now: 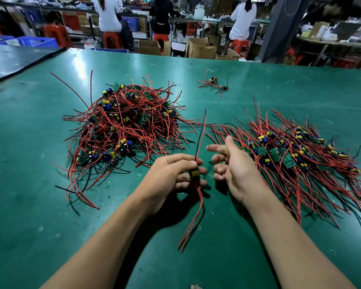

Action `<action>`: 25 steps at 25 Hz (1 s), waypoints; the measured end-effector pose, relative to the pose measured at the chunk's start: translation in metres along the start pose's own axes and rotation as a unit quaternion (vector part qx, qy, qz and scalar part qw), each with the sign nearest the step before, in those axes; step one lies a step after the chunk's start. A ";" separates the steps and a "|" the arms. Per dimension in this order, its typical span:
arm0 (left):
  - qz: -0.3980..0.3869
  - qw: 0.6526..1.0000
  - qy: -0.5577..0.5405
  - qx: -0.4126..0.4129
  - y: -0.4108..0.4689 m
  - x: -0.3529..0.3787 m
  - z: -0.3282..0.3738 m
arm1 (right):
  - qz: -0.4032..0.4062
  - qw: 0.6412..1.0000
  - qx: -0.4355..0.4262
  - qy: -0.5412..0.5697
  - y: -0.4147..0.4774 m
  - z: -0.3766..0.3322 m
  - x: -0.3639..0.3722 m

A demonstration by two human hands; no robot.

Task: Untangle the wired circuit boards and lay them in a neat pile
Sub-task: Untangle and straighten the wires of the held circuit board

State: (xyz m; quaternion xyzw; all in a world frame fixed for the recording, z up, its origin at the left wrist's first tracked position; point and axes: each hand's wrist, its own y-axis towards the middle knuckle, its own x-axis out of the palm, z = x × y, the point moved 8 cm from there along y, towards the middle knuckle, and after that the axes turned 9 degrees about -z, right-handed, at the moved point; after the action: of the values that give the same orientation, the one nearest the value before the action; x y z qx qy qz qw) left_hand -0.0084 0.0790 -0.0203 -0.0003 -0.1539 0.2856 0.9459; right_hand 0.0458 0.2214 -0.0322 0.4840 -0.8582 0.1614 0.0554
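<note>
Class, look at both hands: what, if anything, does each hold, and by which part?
The left hand grips one wired circuit board by the board itself, wires trailing above and below. The right hand holds nothing.

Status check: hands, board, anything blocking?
Left hand grips one wired board. Right hand open, empty. Tangled heap to its left, neat pile to the right. Nothing blocking.
</note>
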 end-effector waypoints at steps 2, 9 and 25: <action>-0.003 0.999 -0.035 0.010 -0.001 -0.002 0.004 | -0.032 0.993 -0.029 -0.112 -0.001 0.000 0.004; 0.059 0.987 -0.103 0.106 -0.006 -0.018 0.022 | -0.165 0.929 -0.131 -0.305 -0.014 -0.011 0.038; -0.060 0.989 -0.112 -0.069 -0.004 0.011 0.002 | -0.261 0.964 0.040 -0.029 -0.022 0.008 0.051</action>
State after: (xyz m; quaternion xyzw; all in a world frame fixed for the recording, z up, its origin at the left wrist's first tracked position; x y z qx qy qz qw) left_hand 0.0015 0.0814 -0.0153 -0.0240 -0.2782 0.2154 0.9358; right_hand 0.0382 0.1661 -0.0222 0.6974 -0.6964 0.1612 0.0515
